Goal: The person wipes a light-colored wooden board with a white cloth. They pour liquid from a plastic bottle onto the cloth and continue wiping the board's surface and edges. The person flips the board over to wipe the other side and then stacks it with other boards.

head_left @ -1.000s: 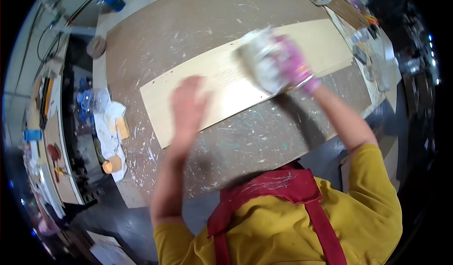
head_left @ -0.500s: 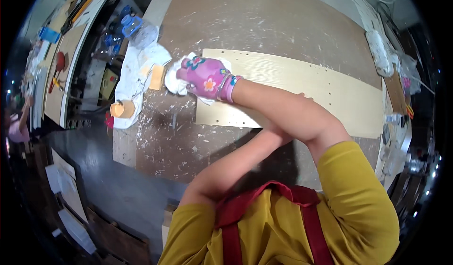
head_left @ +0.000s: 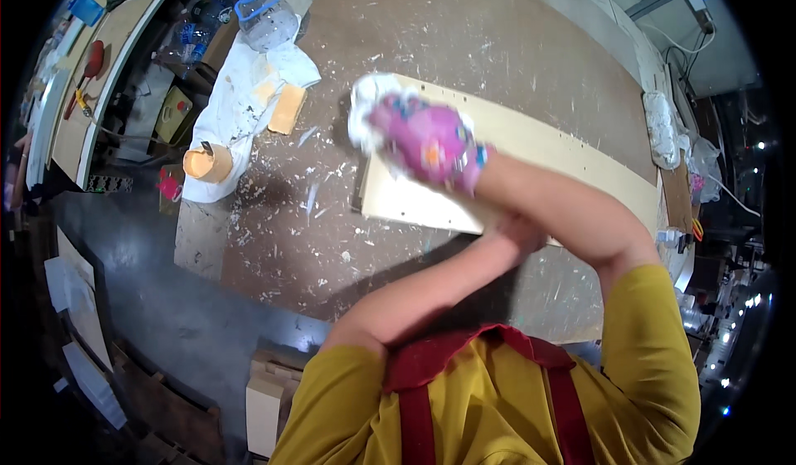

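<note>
White cloth (head_left: 362,115) is bunched under the person's right hand (head_left: 427,140) (gloved in pink, with flowers), at the nine-o'clock end of the pale board (head_left: 572,160). Blur hides whether these fingers pinch it. At the board's six-o'clock edge, the left hand (head_left: 526,231) is partly covered by the right forearm (head_left: 568,200); its grip, one cannot tell.
</note>
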Motion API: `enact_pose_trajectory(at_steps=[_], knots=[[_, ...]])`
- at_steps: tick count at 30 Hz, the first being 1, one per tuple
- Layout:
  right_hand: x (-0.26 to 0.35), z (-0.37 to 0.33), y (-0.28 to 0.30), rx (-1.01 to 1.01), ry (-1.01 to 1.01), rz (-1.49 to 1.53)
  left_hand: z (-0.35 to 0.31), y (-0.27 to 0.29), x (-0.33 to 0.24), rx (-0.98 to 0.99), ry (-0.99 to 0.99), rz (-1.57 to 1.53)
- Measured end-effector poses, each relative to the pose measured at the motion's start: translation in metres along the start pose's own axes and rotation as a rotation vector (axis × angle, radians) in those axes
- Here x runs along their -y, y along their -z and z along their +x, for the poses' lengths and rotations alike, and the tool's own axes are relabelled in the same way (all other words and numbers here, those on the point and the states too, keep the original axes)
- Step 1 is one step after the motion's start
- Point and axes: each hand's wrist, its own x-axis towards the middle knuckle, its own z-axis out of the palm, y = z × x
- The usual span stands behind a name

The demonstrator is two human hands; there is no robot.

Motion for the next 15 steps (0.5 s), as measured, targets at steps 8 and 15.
enact_pose_trajectory(at_steps=[8,15], knots=[[-0.044,0.023,0.024,-0.071,-0.136,-0.113,-0.01,0.025,-0.022,-0.072,-0.334,0.484],[-0.004,-0.02,0.015,-0.013,0.158,-0.145,-0.012,-0.01,0.002,-0.116,-0.238,0.563]])
